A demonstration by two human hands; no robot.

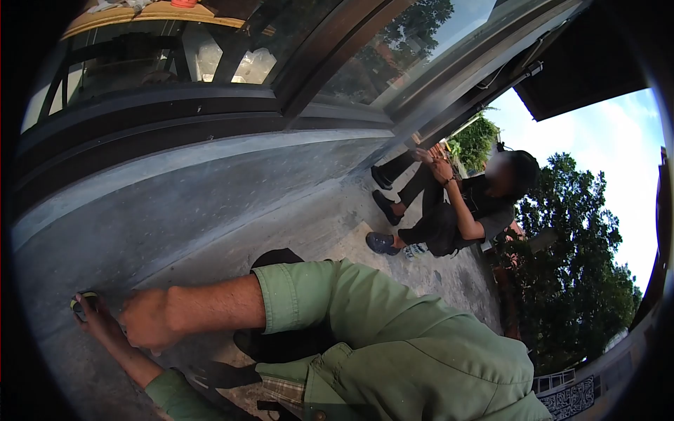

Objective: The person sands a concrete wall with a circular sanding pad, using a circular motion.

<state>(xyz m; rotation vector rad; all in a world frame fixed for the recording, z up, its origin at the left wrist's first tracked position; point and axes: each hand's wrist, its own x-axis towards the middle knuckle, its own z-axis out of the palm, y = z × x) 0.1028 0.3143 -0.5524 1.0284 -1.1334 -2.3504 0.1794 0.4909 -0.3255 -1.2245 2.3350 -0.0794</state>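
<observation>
My left hand (100, 320), at the far left near the foot of the grey wall, is closed on a small round object (86, 302) with a yellow-green rim and dark middle. The left forearm comes up from a green sleeve at the bottom. Just right of it is my right hand (149, 321), slightly blurred, its fingers curled. Whatever it may hold is hidden. The right arm reaches across from a rolled green sleeve (295, 295). Both hands are close to each other over the grey concrete floor (203, 277).
The view is tipped sideways. A low grey wall (210, 186) runs under dark-framed windows (281, 116). Beyond my arm, a person in dark clothes (484, 203) sits on the floor with hands together. Trees (569, 259) stand at the right.
</observation>
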